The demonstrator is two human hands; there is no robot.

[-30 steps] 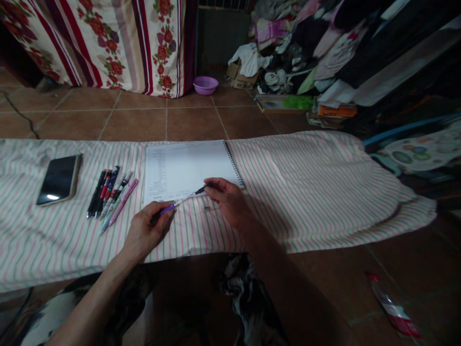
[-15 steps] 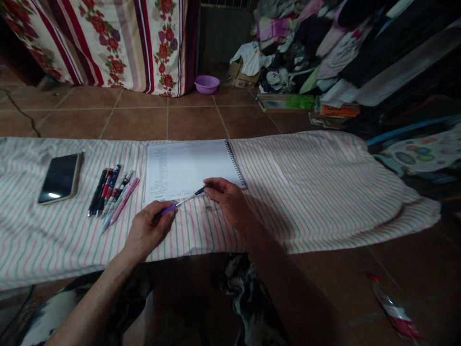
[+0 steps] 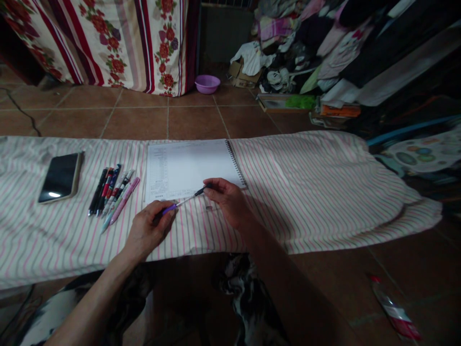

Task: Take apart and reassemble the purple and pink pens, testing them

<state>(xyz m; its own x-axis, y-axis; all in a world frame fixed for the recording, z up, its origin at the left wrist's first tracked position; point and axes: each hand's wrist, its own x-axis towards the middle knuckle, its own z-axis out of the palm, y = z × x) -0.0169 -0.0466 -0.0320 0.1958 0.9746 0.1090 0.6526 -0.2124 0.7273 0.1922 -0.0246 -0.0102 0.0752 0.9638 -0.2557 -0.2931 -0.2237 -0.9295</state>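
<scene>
My left hand [image 3: 149,229] is closed around the purple end of a slim pen [image 3: 169,208]. A thin pale rod, like a refill, spans from this purple part to a black part [image 3: 199,191]. My right hand [image 3: 227,198] pinches that black part between thumb and fingers. Both hands are just in front of a spiral-bound pad [image 3: 194,163], over its near edge. A small clear piece with a dark mark [image 3: 209,208] lies on the striped cloth [image 3: 306,192] between my hands; its kind is too small to tell.
Several pens [image 3: 114,192] lie side by side left of the pad. Farther left rests a phone [image 3: 59,178]. Beyond the cloth-covered surface, a purple basin [image 3: 207,84] stands on the tiled floor near piled clothes [image 3: 281,29]. A bottle [image 3: 395,310] lies at the lower right.
</scene>
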